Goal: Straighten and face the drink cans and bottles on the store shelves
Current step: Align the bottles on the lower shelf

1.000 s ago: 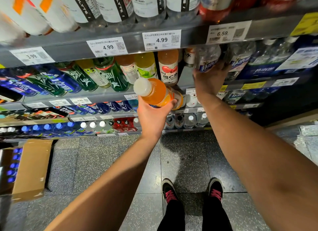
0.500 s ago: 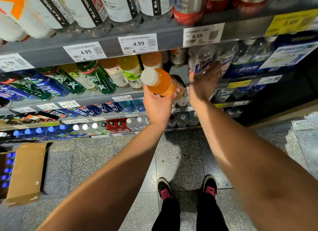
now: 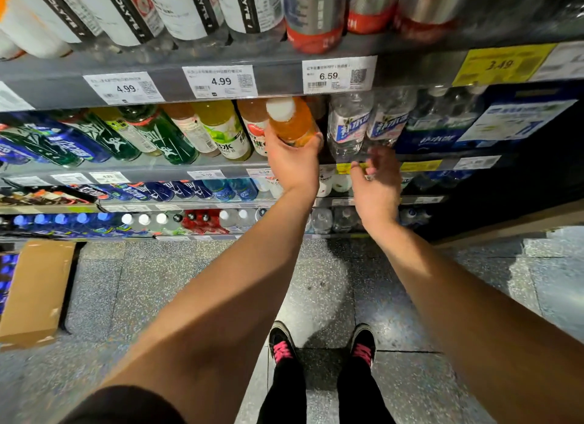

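Note:
My left hand [image 3: 292,164] grips an orange drink bottle [image 3: 292,123] with a white cap, holding it at the front of the second shelf [image 3: 158,169], in the gap between a peach-coloured bottle [image 3: 254,124] and a clear water bottle [image 3: 347,124]. My right hand [image 3: 376,183] hangs just below the clear water bottles, fingers spread and blurred, holding nothing. Green, yellow and blue bottles line the same shelf to the left.
The shelf above carries white-labelled bottles [image 3: 189,9] and red-and-silver ones, with price tags [image 3: 221,81] on its edge. Lower shelves hold blue and red bottles. A cardboard box [image 3: 34,292] lies on the floor at left. My shoes [image 3: 282,344] stand on speckled tiles.
My left hand has carried the orange bottle up and right into the shelf gap. My right hand has let go of the clear water bottle and dropped below it.

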A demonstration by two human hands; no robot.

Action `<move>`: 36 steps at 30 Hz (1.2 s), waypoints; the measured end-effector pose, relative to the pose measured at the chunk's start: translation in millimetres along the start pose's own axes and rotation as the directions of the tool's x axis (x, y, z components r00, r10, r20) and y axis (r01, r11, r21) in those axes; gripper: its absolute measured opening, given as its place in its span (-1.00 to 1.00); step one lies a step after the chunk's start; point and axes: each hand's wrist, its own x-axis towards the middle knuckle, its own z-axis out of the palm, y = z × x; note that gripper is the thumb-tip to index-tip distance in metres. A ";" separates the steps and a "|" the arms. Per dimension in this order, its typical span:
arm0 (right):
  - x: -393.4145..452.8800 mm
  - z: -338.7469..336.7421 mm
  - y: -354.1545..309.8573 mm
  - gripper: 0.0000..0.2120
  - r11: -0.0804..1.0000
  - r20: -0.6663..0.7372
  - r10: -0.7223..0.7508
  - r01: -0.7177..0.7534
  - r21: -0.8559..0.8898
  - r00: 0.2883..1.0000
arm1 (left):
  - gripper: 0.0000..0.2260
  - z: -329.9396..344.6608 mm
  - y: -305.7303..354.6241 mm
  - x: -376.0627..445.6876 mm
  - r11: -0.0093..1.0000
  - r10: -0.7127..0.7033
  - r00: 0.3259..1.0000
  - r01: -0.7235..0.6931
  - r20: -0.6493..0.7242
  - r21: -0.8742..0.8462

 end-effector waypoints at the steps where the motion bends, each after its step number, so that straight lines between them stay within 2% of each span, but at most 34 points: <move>1: -1.3 -1.8 0.2 -0.69 1.000 0.016 -0.023 0.023 0.001 1.000 | -0.37 3.9 -1.2 1.1 1.000 0.006 1.000 -0.006 -0.001 0.024; 5: -3.0 -7.2 5.9 -0.70 0.999 0.091 -0.006 0.003 0.034 0.996 | -0.45 15.2 -3.2 3.0 0.987 0.032 0.999 -0.036 0.032 0.155; 10: -0.5 -14.1 17.6 -0.80 0.997 0.257 0.042 -0.058 0.058 0.966 | -0.50 25.7 2.2 15.0 0.951 0.015 0.995 -0.045 0.100 0.306; 13: -0.4 -18.0 21.4 -0.79 0.998 0.312 0.032 -0.049 0.047 0.950 | -0.51 22.9 1.9 20.6 0.955 -0.030 0.987 -0.018 0.155 0.297; 16: -4.2 -21.0 17.5 -0.80 0.995 0.339 0.009 -0.041 0.087 0.941 | -0.47 6.5 -7.9 18.9 0.964 -0.146 0.963 0.086 0.227 0.252; 18: -7.4 -20.2 9.3 -0.82 0.994 0.347 0.009 -0.046 0.098 0.938 | -0.55 -12.6 -14.6 16.8 0.962 -0.179 0.959 0.123 0.221 0.246; 21: -14.8 -9.3 -10.0 -0.81 0.988 0.394 0.038 -0.092 0.121 0.918 | -0.76 -47.8 -20.1 18.8 0.967 -0.143 0.975 0.101 0.168 0.235; 24: -25.9 13.2 -36.2 -0.78 0.982 0.444 0.061 -0.133 0.133 0.894 | -0.79 -85.9 -16.9 30.1 0.971 -0.090 0.994 0.075 0.055 0.228; 28: -40.2 55.1 -69.2 -0.68 0.985 0.397 0.049 -0.110 0.132 0.916 | -0.73 -124.1 -8.3 59.4 0.974 -0.024 1.000 0.022 0.006 0.226; 32: -40.9 92.2 -90.9 -0.56 0.999 0.199 0.039 -0.038 -0.006 0.979 | -0.55 -136.9 -3.7 87.8 0.970 -0.032 0.991 -0.001 0.134 0.243; 36: -39.1 121.3 -101.8 -0.36 0.996 0.153 -0.011 0.024 -0.085 0.988 | -0.42 -138.0 -12.0 105.5 0.964 -0.001 0.971 -0.063 0.237 0.259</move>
